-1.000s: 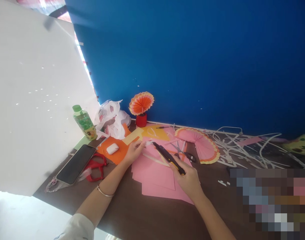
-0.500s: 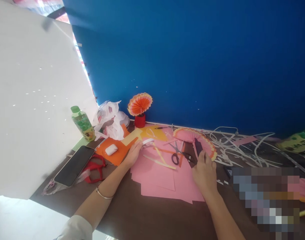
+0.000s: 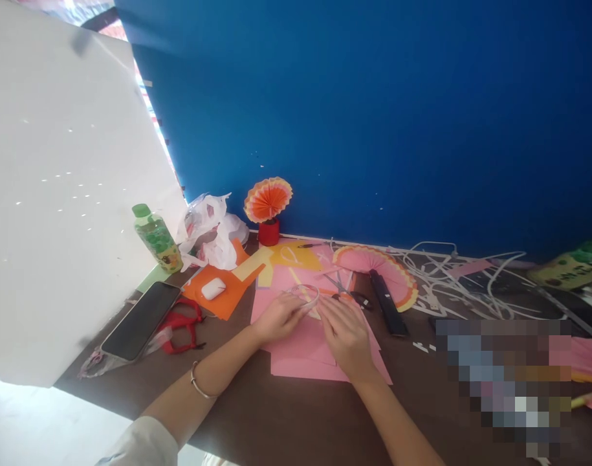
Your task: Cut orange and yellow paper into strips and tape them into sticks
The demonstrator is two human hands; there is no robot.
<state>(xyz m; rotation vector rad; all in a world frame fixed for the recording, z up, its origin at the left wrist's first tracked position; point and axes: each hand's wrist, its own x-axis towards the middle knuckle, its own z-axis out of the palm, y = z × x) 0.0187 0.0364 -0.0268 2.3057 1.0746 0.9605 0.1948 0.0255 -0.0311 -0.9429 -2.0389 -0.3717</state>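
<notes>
My left hand and my right hand meet over a stack of pink paper sheets on the brown table. Between their fingertips they hold a small roll of clear tape. A black utility knife lies on the table just right of my right hand, beside a pink folded paper fan. Scissors lie on the paper just beyond my fingers.
A phone and red scissors lie at the left, with a white earbud case on orange paper. A green bottle, a plastic bag and an orange fan in a red holder stand behind. White paper strips litter the right.
My right hand set the utility knife down at the right by the pink fan, then came back to the middle. Both hands now hold the tape roll over the pink sheets.
</notes>
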